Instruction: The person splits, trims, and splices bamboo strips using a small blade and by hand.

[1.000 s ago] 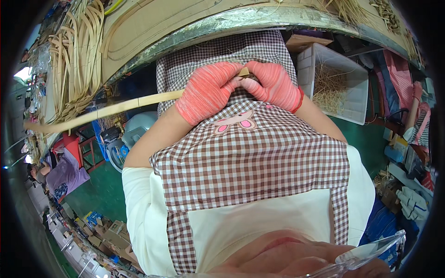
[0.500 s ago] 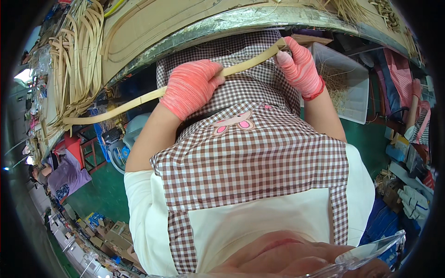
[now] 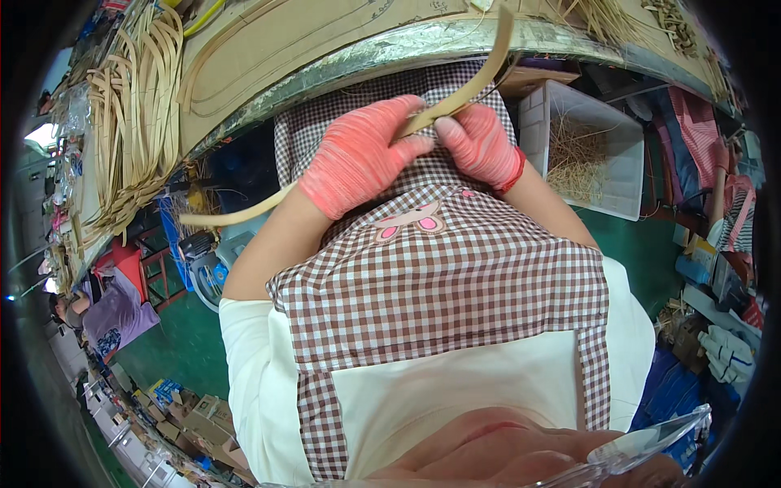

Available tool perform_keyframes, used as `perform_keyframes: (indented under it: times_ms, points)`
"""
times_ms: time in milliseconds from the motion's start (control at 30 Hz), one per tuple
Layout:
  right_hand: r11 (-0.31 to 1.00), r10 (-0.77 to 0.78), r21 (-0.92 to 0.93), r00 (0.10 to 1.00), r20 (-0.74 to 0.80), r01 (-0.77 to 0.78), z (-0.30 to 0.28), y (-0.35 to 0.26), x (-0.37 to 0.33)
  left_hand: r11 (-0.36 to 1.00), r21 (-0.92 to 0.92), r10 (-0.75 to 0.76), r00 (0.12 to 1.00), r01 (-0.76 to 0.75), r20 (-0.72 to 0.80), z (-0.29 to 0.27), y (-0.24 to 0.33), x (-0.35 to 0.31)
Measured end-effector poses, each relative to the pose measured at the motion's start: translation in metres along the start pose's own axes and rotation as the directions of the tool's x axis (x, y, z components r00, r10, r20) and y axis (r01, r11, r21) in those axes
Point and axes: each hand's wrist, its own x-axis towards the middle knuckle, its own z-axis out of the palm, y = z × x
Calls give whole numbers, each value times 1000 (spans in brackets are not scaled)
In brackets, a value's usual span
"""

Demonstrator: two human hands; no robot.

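A long, pale yellow bamboo strip [image 3: 468, 91] runs through both my hands in front of the checked apron [image 3: 439, 285]. My left hand [image 3: 358, 159], in a pink knitted glove, is closed round the strip's middle. Gloved alike, my right hand [image 3: 486, 150] is close beside it, thumb pressed to the strip and fingers curled behind. From there one end bends up over the bench edge; the other passes behind my left forearm and sticks out on the left. A thin dark sliver [image 3: 492, 88] shows by my right fingers; what it belongs to is unclear.
The workbench [image 3: 277, 57] curves across the far side, with a bundle of strips [image 3: 142, 106] hanging off its left. A white bin [image 3: 630, 163] of shavings stands right, past my right arm. Farther off are a person in purple [image 3: 118, 313] and cardboard boxes [image 3: 207, 423].
My right hand has come left and down, close to my left hand. The strip has slid rightward through my hands, its right end now rising higher and its left end drawn in from the bundle.
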Motion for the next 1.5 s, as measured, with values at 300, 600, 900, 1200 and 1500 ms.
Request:
perform_keyframes:
  times_ms: [300,600,900,1200,1500]
  points:
    - [964,152,259,922,-355,-59,-69,-5,5,980,105,-183,976,171,117,-17,-24,-26]
    - [969,75,247,930,-360,17,-36,-5,7,911,-201,-333,930,359,153,-9,-7,-21]
    - [993,64,-83,985,-158,-78,-4,0,-3,952,-98,-277,953,290,125,-4,0,-15]
    - [930,205,308,979,11,-198,-1,-8,-3,969,-92,-222,971,230,86,1,-7,-19]
    - [975,41,220,970,-240,13,-4,-7,1,926,-179,-327,944,331,52,3,-15,-16]
